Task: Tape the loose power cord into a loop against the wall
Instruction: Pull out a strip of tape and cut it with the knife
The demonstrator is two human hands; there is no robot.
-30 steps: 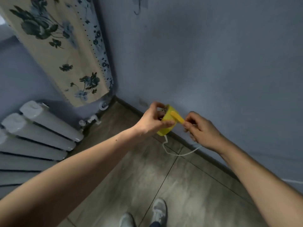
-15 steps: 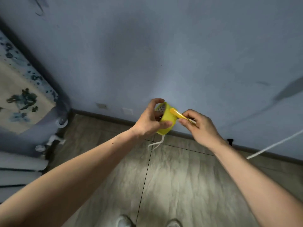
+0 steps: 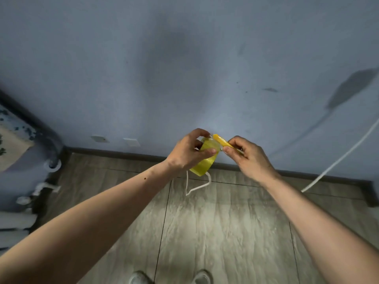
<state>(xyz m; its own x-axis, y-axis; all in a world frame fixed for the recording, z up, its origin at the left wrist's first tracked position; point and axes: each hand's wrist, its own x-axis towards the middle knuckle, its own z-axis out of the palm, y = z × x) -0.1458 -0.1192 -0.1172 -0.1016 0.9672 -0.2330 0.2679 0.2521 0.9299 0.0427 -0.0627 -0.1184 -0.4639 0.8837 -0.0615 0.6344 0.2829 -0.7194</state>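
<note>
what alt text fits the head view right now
Two bare hands hold a yellow tape roll near a blue wall: left hand grips it, right hand pinches a yellow strip. White power cord dangles below.

Floor (image 3: 225, 232): grey wood-grain tiles with dark grout lines, bounded at the far edge by a dark skirting (image 3: 127, 154) along the wall. White cord (image 3: 198, 188) lying in a loose bend on a far tile near centre, upper part hidden behind the hands. Second run of cord (image 3: 313, 182) meeting the floor far right, just in front of the skirting. Two shoes (image 3: 202, 277) at the near edge, toes pointing far. White pipe fittings (image 3: 41, 188) at far left.
</note>
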